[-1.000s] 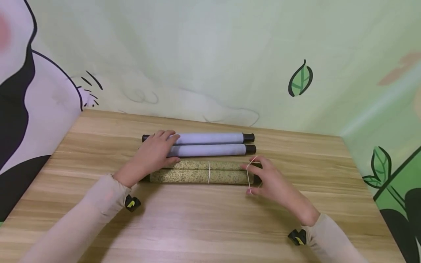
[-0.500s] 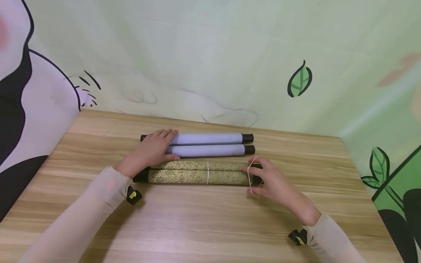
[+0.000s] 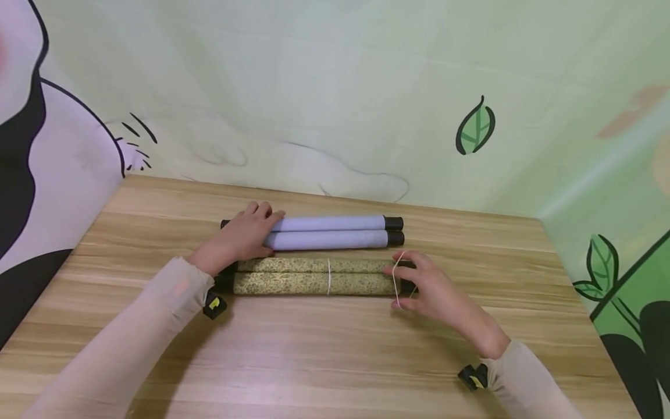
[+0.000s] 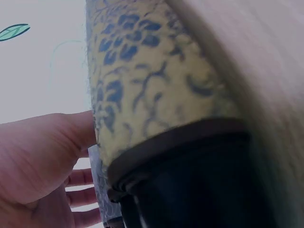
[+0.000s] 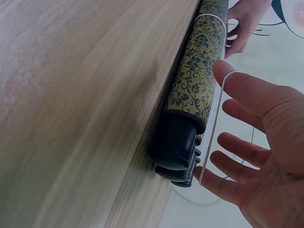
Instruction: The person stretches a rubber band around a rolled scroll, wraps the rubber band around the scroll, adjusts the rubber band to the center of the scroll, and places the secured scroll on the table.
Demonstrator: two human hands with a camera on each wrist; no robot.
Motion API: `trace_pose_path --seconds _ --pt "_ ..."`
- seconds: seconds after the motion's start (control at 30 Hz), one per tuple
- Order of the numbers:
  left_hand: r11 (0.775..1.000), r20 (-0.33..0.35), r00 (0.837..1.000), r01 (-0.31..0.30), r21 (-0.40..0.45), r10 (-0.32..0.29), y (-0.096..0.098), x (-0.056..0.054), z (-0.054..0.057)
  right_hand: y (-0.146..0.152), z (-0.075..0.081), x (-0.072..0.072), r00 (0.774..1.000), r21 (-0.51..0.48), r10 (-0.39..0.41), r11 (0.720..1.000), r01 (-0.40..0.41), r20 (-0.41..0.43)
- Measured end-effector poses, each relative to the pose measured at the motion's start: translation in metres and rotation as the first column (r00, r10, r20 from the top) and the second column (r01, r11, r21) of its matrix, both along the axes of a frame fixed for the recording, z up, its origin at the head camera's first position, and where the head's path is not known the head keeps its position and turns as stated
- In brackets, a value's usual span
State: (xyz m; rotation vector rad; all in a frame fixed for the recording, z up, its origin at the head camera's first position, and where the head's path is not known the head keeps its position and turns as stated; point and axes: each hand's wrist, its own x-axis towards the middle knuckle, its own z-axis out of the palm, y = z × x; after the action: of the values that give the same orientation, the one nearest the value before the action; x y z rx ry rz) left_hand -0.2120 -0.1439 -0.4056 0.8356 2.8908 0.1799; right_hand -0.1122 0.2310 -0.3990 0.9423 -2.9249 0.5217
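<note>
Two white scrolls with black end knobs lie side by side. My left hand grips them near their left ends, fingers over the far side and thumb on the near side. Just in front lies a pair of gold scrolls with a dark floral pattern, a white band round their middle. At the right knobs is my right hand, fingers and thumb spread apart inside a second white band, which is stretched round them. The left wrist view shows a floral scroll close up, with its black knob.
The scrolls lie on a wood-grain table. Behind it hangs a pale green printed backdrop with leaf drawings, its lower edge meeting the table's far edge. Black wrist devices sit at both sleeves.
The far white scroll has moved toward the near one, narrowing the gap between them. My left fingers have bent more and its thumb has drawn back left. The right hand stays nearly still.
</note>
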Motion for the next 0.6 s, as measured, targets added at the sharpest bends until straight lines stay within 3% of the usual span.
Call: trace_pose_path --seconds 0.3,0.6 --pt "1.0 0.093 0.996 -0.012 -0.019 0.013 0.0074 -0.0039 0.0011 0.0025 -0.002 -0.0018 1.0 -0.018 0.001 1.0 -0.001 -0.011" --pt "0.999 -0.006 0.999 -0.041 -0.031 0.04 0.0078 -0.0054 -0.0072 0.0045 -0.0031 -0.0029 1.0 -0.02 -0.019 1.0 0.019 0.008"
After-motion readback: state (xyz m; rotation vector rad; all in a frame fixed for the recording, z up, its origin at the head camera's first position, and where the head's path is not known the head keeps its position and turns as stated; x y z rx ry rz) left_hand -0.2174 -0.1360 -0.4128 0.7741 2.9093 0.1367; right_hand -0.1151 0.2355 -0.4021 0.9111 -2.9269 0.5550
